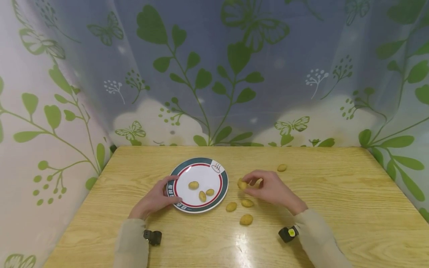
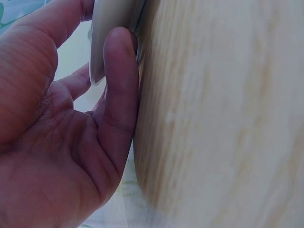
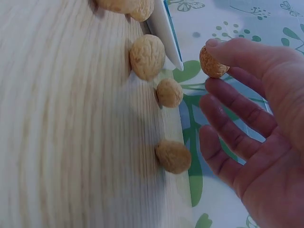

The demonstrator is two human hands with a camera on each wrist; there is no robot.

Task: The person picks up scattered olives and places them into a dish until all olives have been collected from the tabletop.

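My left hand [image 1: 157,197] grips the left rim of a round white plate [image 1: 187,173] with a dark green border and a red ring. In the left wrist view, fingers curl beneath the tilted-looking plate edge [image 2: 98,57]. Three walnuts lie on the plate, among them a walnut [image 1: 193,185] left of the other two. My right hand [image 1: 271,188] pinches another walnut [image 3: 213,64] between thumb and fingertips, to the right of the plate. Below that hand, several loose walnuts sit on the table, such as a walnut [image 1: 246,219] nearest me.
One walnut [image 1: 282,167] lies farther back, beyond the right hand. The wooden table [image 1: 201,242] ends at a curtain [image 1: 207,74] printed with leaves and butterflies, which also hangs on both sides. Black cameras [image 1: 154,237] are strapped at both wrists.
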